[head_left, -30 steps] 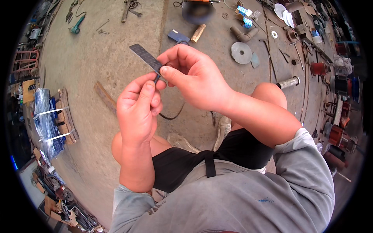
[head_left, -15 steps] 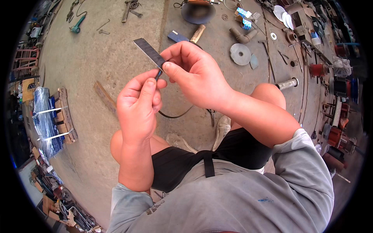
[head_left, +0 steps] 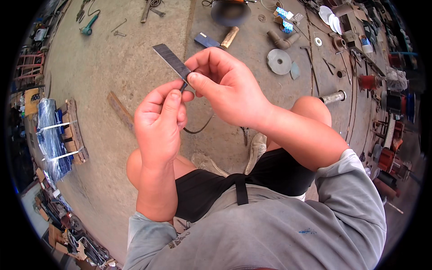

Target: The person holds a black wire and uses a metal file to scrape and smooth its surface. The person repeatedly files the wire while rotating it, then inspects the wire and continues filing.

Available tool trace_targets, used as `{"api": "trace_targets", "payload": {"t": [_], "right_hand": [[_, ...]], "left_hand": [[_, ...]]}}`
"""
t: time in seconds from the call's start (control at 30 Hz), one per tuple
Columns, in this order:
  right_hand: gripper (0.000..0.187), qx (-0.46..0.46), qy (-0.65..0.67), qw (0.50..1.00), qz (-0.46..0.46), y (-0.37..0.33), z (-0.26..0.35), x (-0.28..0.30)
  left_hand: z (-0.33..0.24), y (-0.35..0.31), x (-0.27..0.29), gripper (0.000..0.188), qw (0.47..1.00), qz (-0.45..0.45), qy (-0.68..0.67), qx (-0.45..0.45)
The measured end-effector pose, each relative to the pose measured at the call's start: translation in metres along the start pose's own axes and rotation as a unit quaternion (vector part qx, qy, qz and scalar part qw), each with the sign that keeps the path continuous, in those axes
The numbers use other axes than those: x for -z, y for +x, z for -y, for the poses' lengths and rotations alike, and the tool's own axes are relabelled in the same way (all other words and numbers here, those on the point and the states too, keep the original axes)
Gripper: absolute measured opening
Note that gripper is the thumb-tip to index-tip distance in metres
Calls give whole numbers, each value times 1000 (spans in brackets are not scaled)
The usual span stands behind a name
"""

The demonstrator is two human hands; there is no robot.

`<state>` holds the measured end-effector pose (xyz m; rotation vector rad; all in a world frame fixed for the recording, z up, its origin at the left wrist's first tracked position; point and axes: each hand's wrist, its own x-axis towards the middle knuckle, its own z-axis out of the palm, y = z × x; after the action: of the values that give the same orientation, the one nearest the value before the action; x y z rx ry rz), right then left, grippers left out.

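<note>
The right hand (head_left: 231, 87) pinches a dark snap-off knife blade (head_left: 170, 60) by its lower end, thumb against fingers; the blade slants up and leftward above the concrete floor (head_left: 103, 189); the left hand (head_left: 159, 119) closes thumb and forefinger on a thin black cord (head_left: 184, 87) just below; whether blade and cord touch, I cannot tell.

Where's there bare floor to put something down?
The biggest bare bit of floor is left of the left hand, between the green tool, the plastic-wrapped bundle and the rusty bar. There's more room between the bundle and the left knee. It's crowded on the right, around the grey disc and bent pipe.
</note>
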<state>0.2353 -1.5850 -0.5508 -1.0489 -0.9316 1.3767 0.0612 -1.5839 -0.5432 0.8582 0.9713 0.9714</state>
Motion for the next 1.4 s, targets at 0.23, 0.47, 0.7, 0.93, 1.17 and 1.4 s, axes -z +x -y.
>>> {"api": "trace_targets", "payload": {"t": [0.23,0.47,0.7,0.93,1.17,1.4], "right_hand": [[14,5,-33,999,-22,1,-1,1],[14,5,-33,999,-13,1,0,1],[14,14,-32,999,-9,1,-4,0],[15,11,-45,999,-4,1,-3,0],[14,-1,-17,1000,8,1,-2,-2],[13,0,-5,1000,26,0,-5,-4]], "left_hand": [[-1,1,0,25,1000,-1,-1,2],[0,1,0,24,1000,0,6,-11],[0,0,-1,24,1000,-2,7,-16],[1,-1,0,23,999,-7,21,-23],[1,-2,1,23,999,-13,40,-35],[3,0,2,22,998,-11,50,-42]]}}
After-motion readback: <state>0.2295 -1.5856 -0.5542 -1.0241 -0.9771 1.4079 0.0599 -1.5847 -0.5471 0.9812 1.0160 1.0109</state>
